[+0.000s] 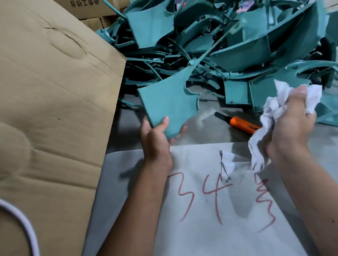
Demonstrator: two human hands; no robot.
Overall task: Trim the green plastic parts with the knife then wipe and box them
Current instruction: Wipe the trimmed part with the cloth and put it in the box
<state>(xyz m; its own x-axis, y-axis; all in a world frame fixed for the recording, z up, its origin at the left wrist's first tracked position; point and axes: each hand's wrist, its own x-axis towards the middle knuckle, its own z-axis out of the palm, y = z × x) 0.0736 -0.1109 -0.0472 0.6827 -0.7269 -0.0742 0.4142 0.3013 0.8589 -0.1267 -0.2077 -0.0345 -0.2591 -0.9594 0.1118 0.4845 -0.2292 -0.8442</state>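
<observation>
My left hand (156,140) grips the lower edge of a flat green plastic part (169,102), thumb on its face, and holds it tilted above the table with a thin sprue running up to the right. My right hand (291,120) clutches a crumpled white cloth (274,111) to the right of the part, apart from it. An orange-handled knife (241,122) lies on the grey table between my hands.
A large heap of green plastic parts (228,38) fills the back of the table. A big cardboard flap (47,104) stands at the left. White paper with red writing (216,203) covers the near table. Cardboard boxes (85,7) stand at the back left.
</observation>
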